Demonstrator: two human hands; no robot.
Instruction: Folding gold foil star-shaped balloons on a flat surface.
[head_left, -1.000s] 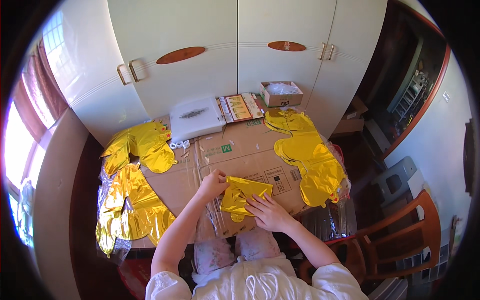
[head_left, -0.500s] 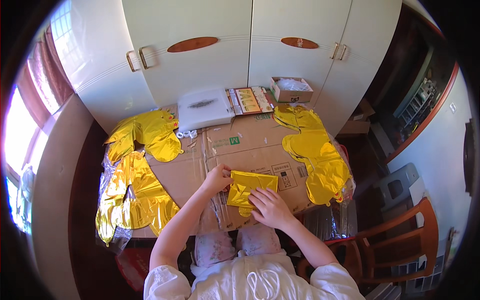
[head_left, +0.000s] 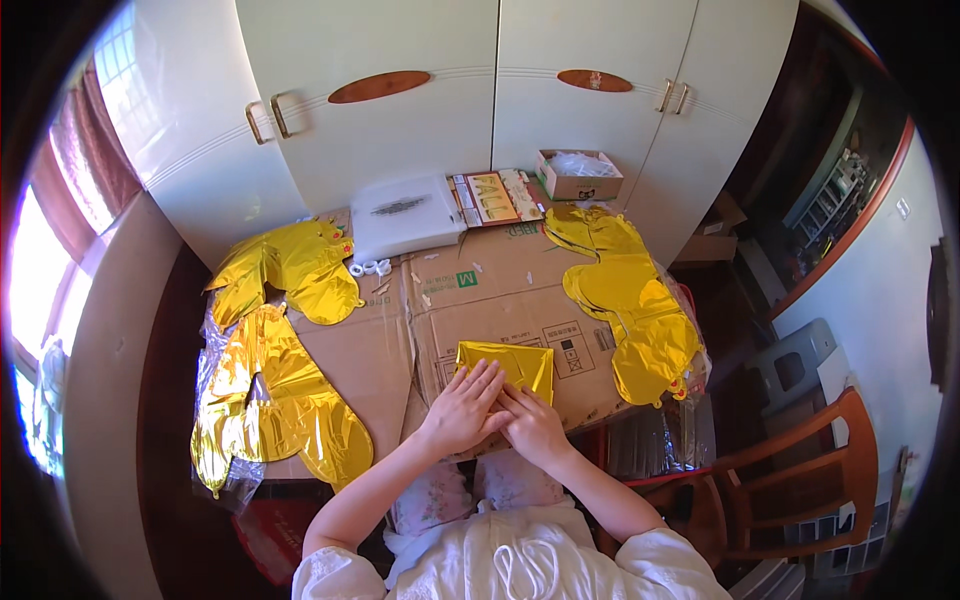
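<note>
A gold foil balloon, folded into a flat rectangle [head_left: 528,364], lies on the flattened cardboard [head_left: 500,318] near the front edge. My left hand [head_left: 462,408] rests flat over its left part with the fingers stretched out. Beside it, and touching it, my right hand [head_left: 533,430] lies over the front of the packet, fingers extended. The hands cover the balloon's near and left edges. More flat gold foil balloons lie to the left, one farther back [head_left: 318,268] and one nearer [head_left: 325,425]. On the right a stack of gold foil balloons [head_left: 655,345] spreads toward the table's edge.
At the back are a whitish plastic package [head_left: 405,240], a printed card packet [head_left: 487,200] and an open box with clear plastic [head_left: 582,187]. White rings [head_left: 372,268] sit nearby. White cupboards [head_left: 370,130] stand behind; a wooden chair [head_left: 855,440] is at right.
My left hand has moved from the packet's left edge onto its top, and its fingers have straightened. My right hand has shifted slightly toward me, and the two hands now meet.
</note>
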